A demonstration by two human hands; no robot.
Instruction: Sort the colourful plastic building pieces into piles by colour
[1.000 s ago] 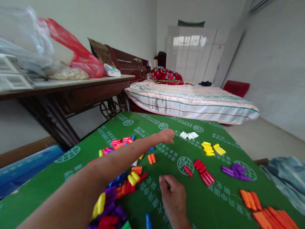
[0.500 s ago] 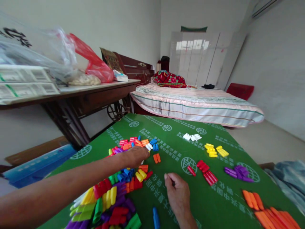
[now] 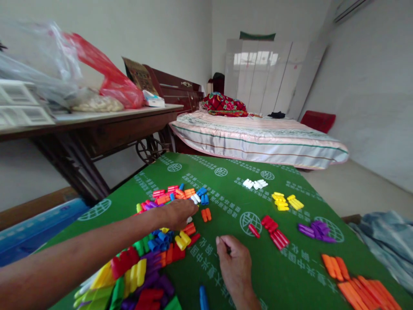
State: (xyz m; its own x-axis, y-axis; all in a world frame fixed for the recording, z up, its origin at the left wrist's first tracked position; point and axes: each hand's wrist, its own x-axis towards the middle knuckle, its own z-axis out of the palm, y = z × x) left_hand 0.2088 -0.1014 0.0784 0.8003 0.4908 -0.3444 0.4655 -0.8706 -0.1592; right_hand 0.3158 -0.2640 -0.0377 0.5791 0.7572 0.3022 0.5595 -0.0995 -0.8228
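My left hand reaches in from the left over a jumbled pile of short coloured plastic tubes that look like pen caps. Its fingers point down and are pressed together; whatever they hold is hidden. Close to its fingertips lie white tubes, blue tubes and an orange pair. My right hand rests on the green tabletop, curled into a loose fist with nothing showing in it. A single blue tube lies to its left, and a lone red tube beyond it.
Single-colour groups lie on the right: white, yellow, red, purple and orange. A sewing-machine table with bags stands left, a bed behind. Blue-grey cloth lies at right.
The view has turned slightly, so everything sits a little farther left. My left hand stays over the pile and my right hand stays curled on the table; the groups look unchanged.
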